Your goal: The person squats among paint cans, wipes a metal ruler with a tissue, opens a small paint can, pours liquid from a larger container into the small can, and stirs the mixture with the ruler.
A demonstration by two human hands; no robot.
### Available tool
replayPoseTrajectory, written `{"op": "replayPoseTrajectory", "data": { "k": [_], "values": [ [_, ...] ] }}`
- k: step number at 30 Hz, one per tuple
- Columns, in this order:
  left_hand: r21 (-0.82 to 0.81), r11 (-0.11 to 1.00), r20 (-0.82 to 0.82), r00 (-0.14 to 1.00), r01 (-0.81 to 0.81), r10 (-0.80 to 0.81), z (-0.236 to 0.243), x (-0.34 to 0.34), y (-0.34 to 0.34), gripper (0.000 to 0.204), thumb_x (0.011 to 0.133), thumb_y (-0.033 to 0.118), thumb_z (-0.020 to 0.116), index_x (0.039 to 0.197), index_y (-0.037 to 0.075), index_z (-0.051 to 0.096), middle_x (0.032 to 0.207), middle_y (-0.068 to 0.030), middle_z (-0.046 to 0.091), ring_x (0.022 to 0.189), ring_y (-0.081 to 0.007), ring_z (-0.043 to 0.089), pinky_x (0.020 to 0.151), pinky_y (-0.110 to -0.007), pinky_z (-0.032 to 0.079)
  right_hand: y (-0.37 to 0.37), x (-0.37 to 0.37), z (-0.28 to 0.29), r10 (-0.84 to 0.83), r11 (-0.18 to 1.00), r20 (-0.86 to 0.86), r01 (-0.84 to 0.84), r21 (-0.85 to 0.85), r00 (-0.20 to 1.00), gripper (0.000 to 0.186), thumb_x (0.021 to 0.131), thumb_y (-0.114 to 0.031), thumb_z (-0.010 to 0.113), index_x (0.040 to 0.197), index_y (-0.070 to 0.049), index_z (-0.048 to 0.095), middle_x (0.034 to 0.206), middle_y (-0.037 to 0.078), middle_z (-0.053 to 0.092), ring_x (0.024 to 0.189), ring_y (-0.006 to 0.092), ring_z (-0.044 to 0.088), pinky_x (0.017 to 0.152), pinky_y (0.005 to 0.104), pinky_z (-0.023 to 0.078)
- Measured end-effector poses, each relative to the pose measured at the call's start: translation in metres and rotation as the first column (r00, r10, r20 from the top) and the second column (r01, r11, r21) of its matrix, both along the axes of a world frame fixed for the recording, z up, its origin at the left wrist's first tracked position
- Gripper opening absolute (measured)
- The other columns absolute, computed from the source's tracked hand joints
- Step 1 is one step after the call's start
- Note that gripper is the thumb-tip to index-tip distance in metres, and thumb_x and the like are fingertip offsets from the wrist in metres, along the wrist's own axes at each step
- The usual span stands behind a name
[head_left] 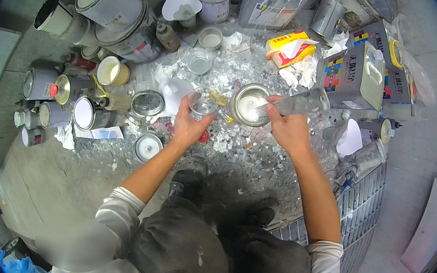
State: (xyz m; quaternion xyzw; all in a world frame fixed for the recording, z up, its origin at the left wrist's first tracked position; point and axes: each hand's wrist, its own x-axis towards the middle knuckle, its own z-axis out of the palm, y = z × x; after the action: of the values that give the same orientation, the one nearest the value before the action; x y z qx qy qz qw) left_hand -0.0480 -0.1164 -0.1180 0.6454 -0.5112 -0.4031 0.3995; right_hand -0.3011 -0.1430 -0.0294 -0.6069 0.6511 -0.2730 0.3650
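Observation:
My left hand (pixel 192 119) holds a clear plastic cup (pixel 202 103), its fingers curled round the sides. My right hand (pixel 283 123) grips a long, clear cylinder (pixel 306 99), which looks like stacked plastic cups, tilted beside an open metal can (pixel 247 107) of white material. Its near end overlaps the can's opening; I cannot tell if they touch. A yellow wrapper (pixel 217 97) lies between the cup and the can. A white paper funnel (pixel 173 96) is left of my left hand, and a round tin with a white centre (pixel 147 147) sits below it.
Paint cans and buckets (pixel 109 3) crowd the left and back. Grey rectangular cans (pixel 347 81) stand at the right, beside a yellow-red box (pixel 288 49) with crumpled tissues. A metal grating (pixel 364 205) runs along the right. My legs (pixel 177 241) are below the paint-spattered work area (pixel 228 143).

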Motion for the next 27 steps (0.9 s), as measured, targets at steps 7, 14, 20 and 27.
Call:
{"op": "replayPoseTrajectory", "data": {
  "k": [7, 14, 20, 27],
  "values": [
    [-0.011, 0.996, 0.013, 0.996, 0.084, -0.084, 0.024, 0.012, 0.004, 0.069, 0.073, 0.013, 0.079, 0.131, -0.002, 0.044, 0.126, -0.0140, 0.057, 0.114, -0.0215, 0.056, 0.097, -0.034, 0.045, 0.001, 0.003, -0.014, -0.142, 0.988, -0.007, 0.142, -0.060, 0.990, 0.024, 0.093, -0.015, 0.063, 0.114, -0.004, 0.066, 0.091, 0.001, 0.067, 0.071, 0.0079, 0.057, 0.063, 0.0244, 0.049],
    [-0.023, 0.993, -0.057, 0.991, 0.117, -0.118, 0.032, 0.009, -0.004, 0.068, 0.074, 0.010, 0.078, 0.132, 0.000, 0.044, 0.126, -0.0134, 0.057, 0.114, -0.0218, 0.057, 0.098, -0.034, 0.046, 0.004, -0.005, -0.022, -0.473, 0.880, 0.460, 0.382, 0.281, 0.751, 0.025, 0.094, -0.014, 0.063, 0.115, -0.002, 0.064, 0.095, 0.008, 0.067, 0.073, 0.0147, 0.064, 0.061, 0.0279, 0.055],
    [-0.045, 0.986, -0.147, 0.975, 0.160, -0.165, 0.039, 0.005, -0.014, 0.067, 0.073, 0.009, 0.076, 0.132, 0.000, 0.046, 0.125, -0.0155, 0.057, 0.114, -0.0248, 0.057, 0.097, -0.034, 0.046, 0.019, -0.043, -0.008, -0.576, 0.817, 0.549, 0.449, 0.362, 0.606, 0.032, 0.095, -0.021, 0.064, 0.120, -0.002, 0.060, 0.098, 0.011, 0.068, 0.080, 0.0190, 0.068, 0.063, 0.0283, 0.057],
    [-0.056, 0.922, -0.099, 0.917, 0.383, -0.387, 0.045, -0.002, -0.033, 0.068, 0.071, 0.006, 0.072, 0.134, 0.000, 0.046, 0.131, -0.0189, 0.051, 0.121, -0.0304, 0.052, 0.100, -0.036, 0.046, 0.034, -0.086, 0.035, -0.544, 0.827, 0.656, 0.469, 0.310, 0.523, 0.032, 0.096, -0.016, 0.060, 0.124, 0.000, 0.055, 0.101, 0.014, 0.067, 0.080, 0.0212, 0.070, 0.061, 0.0281, 0.059]
  ]
}}
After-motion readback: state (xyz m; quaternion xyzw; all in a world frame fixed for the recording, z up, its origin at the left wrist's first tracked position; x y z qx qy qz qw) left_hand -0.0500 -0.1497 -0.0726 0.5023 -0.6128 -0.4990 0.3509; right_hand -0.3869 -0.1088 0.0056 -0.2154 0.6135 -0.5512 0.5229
